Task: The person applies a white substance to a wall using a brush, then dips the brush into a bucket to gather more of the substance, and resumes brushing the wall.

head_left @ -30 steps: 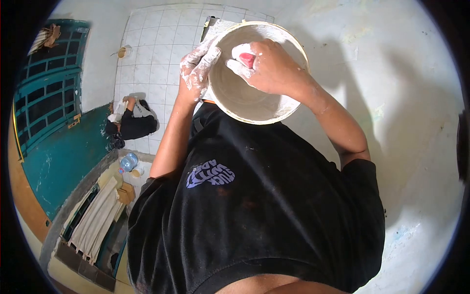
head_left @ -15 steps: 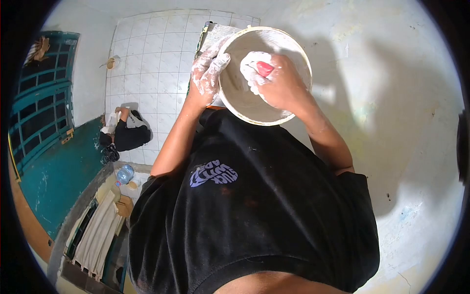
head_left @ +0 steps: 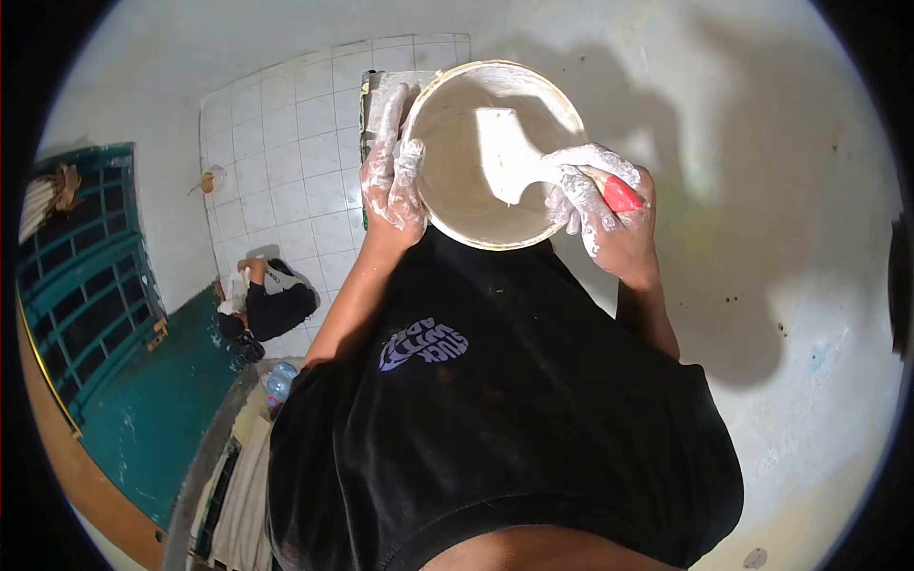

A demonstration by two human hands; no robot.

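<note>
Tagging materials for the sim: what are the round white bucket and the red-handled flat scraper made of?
The round white bucket is likely plastic: thin even rim, smooth wall, matte under a whitish paste film. The red-handled flat scraper has a thin flat blade, metal or plastic; white paste covers it, so I cannot tell which. Its handle is glossy red and looks plastic.

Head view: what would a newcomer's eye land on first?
A pale bucket top centre, its rim gripped by the white-caked left hand. The right hand, equally smeared, holds a red-handled scraper with its blade inside. Below, a black shirt fills the frame.
</note>
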